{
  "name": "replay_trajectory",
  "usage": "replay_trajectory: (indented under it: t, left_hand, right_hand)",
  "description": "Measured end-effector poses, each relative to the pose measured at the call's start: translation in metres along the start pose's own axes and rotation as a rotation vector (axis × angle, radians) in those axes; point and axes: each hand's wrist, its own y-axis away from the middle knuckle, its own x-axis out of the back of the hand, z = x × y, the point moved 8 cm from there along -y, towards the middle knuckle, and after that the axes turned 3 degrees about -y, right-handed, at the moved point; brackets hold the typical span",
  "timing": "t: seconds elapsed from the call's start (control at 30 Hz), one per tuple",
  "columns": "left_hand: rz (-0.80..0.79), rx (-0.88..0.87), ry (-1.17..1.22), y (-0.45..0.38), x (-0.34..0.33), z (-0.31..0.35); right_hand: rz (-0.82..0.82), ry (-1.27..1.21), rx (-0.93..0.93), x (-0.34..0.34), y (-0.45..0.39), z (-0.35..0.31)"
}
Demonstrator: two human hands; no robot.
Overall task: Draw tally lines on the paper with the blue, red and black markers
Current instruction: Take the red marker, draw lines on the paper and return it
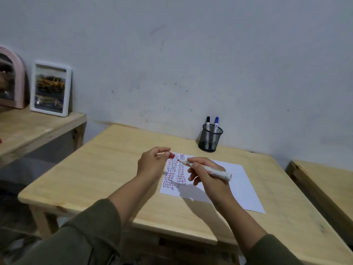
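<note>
A white paper [236, 180] lies on the wooden table [107, 169], with two columns of blue, red and black tally lines on its left part. My right hand [206, 175] grips the red marker [214, 171] above the paper, its bare red tip pointing left. My left hand [150, 163] pinches the marker's red cap [172, 155] just left of that tip, a small gap between them. The black marker [208, 122] and the blue marker [216, 123] stand capped in a black mesh cup [209, 140] near the wall.
A second wooden table [324, 180] stands to the right. On a lower shelf [34, 129] at the left lean a white picture frame [50, 88] and a pink arched frame [11, 77]. A grey wall rises behind the table.
</note>
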Motion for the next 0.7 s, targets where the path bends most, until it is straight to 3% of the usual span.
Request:
replay_trajectory:
  t: [0.3, 0.53, 0.7]
  left_hand:
    - [-0.103, 0.134, 0.196, 0.012, -0.017, 0.005]
    - [-0.243, 0.154, 0.198, 0.02, -0.032, 0.009]
    - [-0.23, 0.27, 0.312, 0.022, -0.037, 0.004]
  right_hand:
    - [0.038, 0.007, 0.044, 0.008, 0.0, -0.01]
    - [0.029, 0.053, 0.069, 0.01, 0.0, -0.01]
    - [0.002, 0.108, 0.132, 0.009, 0.004, -0.017]
